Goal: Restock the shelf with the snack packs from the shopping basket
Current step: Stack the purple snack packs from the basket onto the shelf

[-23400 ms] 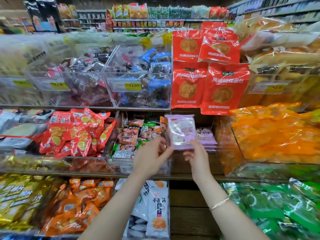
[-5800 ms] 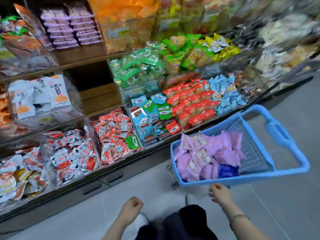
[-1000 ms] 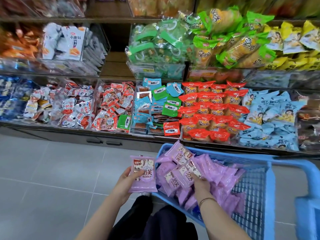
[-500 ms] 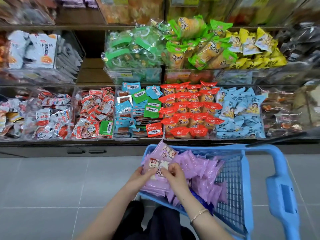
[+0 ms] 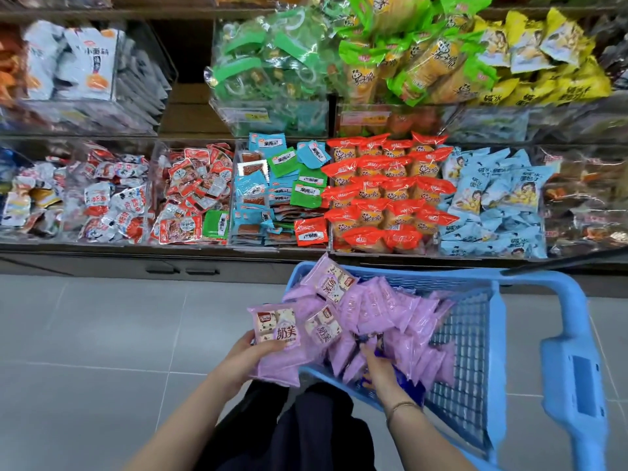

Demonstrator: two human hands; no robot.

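**Right hand sits in the pile, left hand is the carrier**

Left hand (image 5: 246,355) grips a stack of purple packs (image 5: 277,345), thumb across the front face and fingers under. The stack's long axis points away from the wrist toward the shelf (image 5: 85,256), label side up.

The loose snack packs (image 5: 390,311) start immediately right of that hand and fill the near-left corner of the shopping basket (image 5: 472,362). Most stand on edge, fanned forward and to the right.

Right hand (image 5: 377,368) is down among them with its fingertips buried, so I can't tell whether it has one pinched. It is the nearer hand by far, with packs touching it on both sides and ahead.

My read is that the next pack goes from the right hand leftward onto the stack, which is a short lateral pass. The shelf is ahead of both hands and beyond the basket. No purple slot is visible from here.
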